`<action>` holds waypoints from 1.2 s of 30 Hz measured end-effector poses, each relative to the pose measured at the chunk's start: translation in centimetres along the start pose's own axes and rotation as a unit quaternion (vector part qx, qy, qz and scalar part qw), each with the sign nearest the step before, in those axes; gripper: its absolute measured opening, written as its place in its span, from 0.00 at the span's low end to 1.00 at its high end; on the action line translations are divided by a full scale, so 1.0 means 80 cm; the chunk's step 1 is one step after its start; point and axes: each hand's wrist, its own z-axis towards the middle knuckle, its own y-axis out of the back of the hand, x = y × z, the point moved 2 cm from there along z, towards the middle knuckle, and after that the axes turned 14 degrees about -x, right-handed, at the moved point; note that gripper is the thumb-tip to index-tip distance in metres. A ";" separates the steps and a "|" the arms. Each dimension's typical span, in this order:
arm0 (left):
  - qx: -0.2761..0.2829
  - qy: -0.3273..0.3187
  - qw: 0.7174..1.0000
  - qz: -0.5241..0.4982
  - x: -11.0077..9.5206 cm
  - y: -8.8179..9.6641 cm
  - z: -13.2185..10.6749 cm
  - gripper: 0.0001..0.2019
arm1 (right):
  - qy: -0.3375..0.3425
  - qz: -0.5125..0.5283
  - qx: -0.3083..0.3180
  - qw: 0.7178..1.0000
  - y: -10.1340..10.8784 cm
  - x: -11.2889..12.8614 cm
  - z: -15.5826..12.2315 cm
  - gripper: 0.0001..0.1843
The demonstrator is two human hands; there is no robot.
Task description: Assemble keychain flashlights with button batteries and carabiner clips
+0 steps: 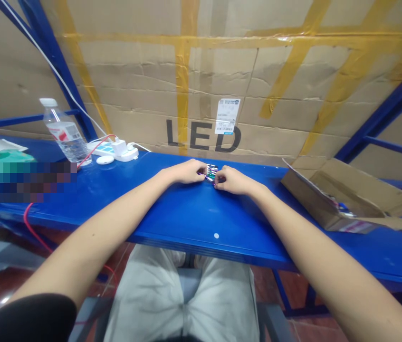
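Note:
My left hand (188, 171) and my right hand (231, 180) rest on the blue table (172, 213), fingers curled toward each other. Between them lies a small cluster of shiny coloured parts (211, 172), green and purple among them. Both hands pinch at this cluster; the exact pieces each holds are too small to make out.
An open cardboard box (347, 199) with small items inside sits at the right. A water bottle (63, 130), a white power strip with chargers (115, 149) and a red cable (32, 228) are at the left. A large cardboard wall marked LED (203, 135) stands behind.

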 end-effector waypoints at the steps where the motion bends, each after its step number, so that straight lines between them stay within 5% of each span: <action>1: -0.008 -0.004 1.000 -0.003 -0.001 0.000 0.000 0.06 | -0.011 0.018 -0.004 1.000 0.000 -0.001 0.000 0.03; 6: -0.028 -0.013 0.999 -0.036 -0.003 -0.005 0.002 0.12 | -0.082 0.154 -0.052 0.983 0.003 -0.013 0.001 0.05; 13: -0.076 -0.057 0.994 0.051 -0.018 -0.013 0.004 0.17 | -0.179 0.384 -0.058 0.904 0.007 -0.014 0.000 0.15; 22: -0.118 -0.124 0.967 0.187 -0.041 -0.032 0.000 0.17 | -0.232 0.410 0.086 0.878 0.013 -0.016 -0.014 0.12; 36: -0.089 -0.112 0.973 0.179 -0.049 -0.041 -0.019 0.16 | -0.106 0.209 0.026 0.972 0.008 -0.009 -0.013 0.06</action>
